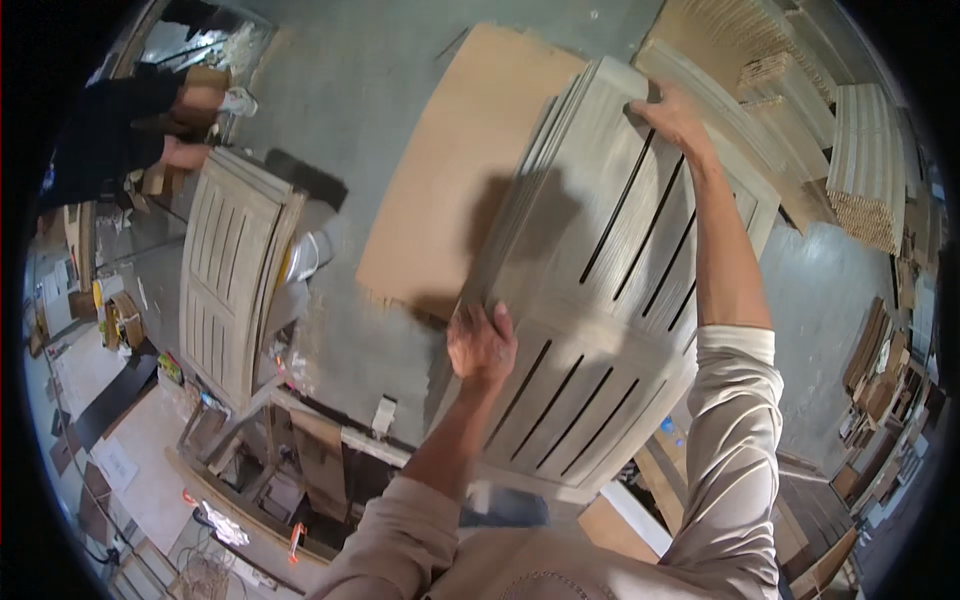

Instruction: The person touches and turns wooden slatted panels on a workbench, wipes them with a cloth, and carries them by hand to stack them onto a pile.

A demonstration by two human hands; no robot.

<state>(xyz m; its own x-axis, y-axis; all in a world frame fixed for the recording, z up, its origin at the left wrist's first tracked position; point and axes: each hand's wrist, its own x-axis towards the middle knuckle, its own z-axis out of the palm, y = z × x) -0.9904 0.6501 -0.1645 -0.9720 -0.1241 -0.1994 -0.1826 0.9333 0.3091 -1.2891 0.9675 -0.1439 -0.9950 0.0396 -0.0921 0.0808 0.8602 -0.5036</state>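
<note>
A stack of grey-beige slotted wooden panels (570,320) stands tilted in front of me, with long dark slots in two rows on the top panel. At its far right end, my right hand (672,118) hooks its fingers at the top panel's edge, thumb lying on the face. My left hand (482,343) is closed at the stack's left edge, with fingertips and thumb on the near half. Which layers each hand grips underneath is hidden. Several panel edges show as layers along the left side.
Left, another person's hand (185,153) touches a second slotted panel stack (225,270), with a white bucket (308,255) behind it. A brown board (455,160) lies beyond my stack. Cardboard-edged stacks (865,165) stand at far right. A wooden frame (260,500) is at lower left.
</note>
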